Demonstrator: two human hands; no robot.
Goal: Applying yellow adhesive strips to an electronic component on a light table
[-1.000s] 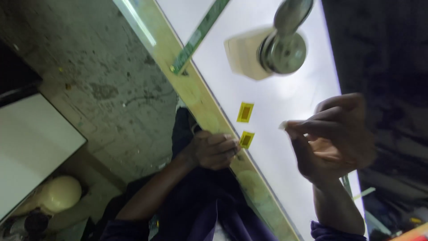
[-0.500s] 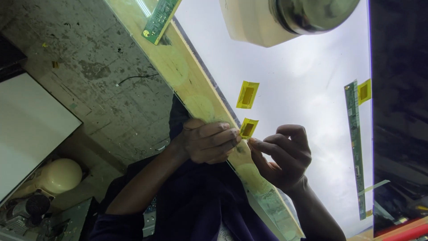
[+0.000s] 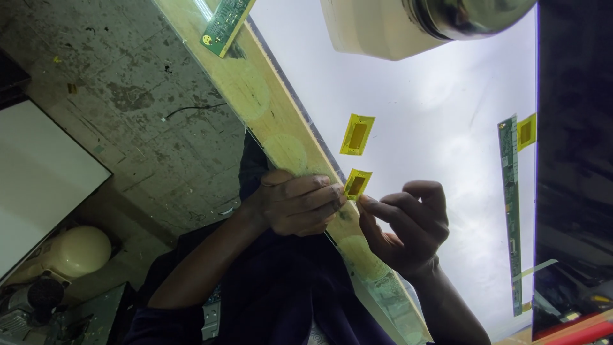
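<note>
Head cam view: left hand [image 3: 295, 206] pinches the lower yellow flex tab [image 3: 356, 184] at the lit panel's [image 3: 440, 166] wooden edge [image 3: 281, 137], right hand [image 3: 408, 225] fingertips closing on it just below. Best to keep it flat, not creased. A second tab [image 3: 356, 134] sits above on the panel.
</note>
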